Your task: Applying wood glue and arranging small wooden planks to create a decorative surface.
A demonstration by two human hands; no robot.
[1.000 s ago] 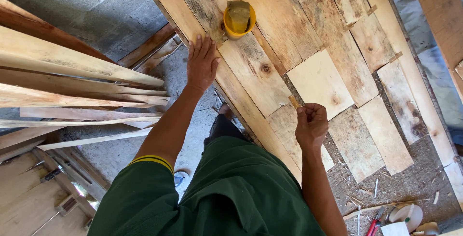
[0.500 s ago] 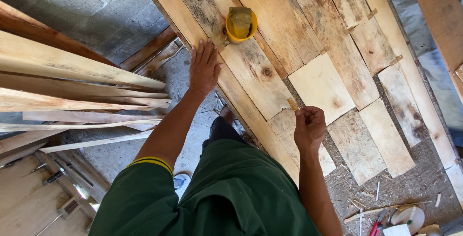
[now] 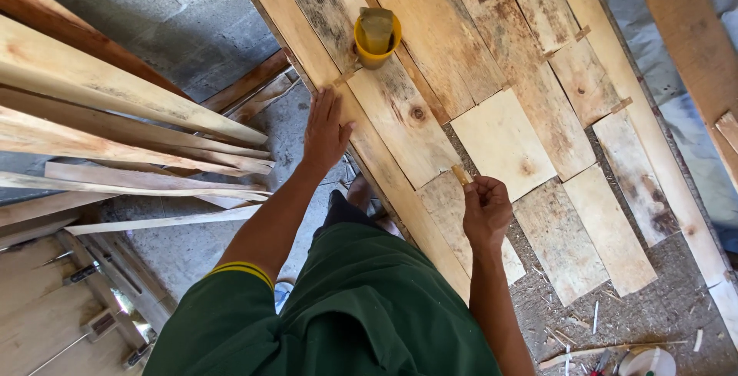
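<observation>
My left hand (image 3: 326,131) rests flat, fingers spread, on the edge of a long wooden plank (image 3: 338,107) that forms the side of a panel of pale boards. My right hand (image 3: 486,211) is closed around a small wooden piece (image 3: 460,174), held just above a short board (image 3: 446,207) near the panel's near end. A yellow cup (image 3: 376,40) holding a worn brush or block stands on the boards beyond my left hand.
Several long rough planks (image 3: 115,138) are stacked at the left. Short boards (image 3: 600,222) lie in rows across the panel. Wood chips, a white roll (image 3: 647,362) and small tools lie on the dusty surface at bottom right. Bar clamps (image 3: 84,322) lie at bottom left.
The view has drifted slightly. My left hand stays on the plank edge. My right hand has shifted a little toward the near short board, still gripping the wooden piece.
</observation>
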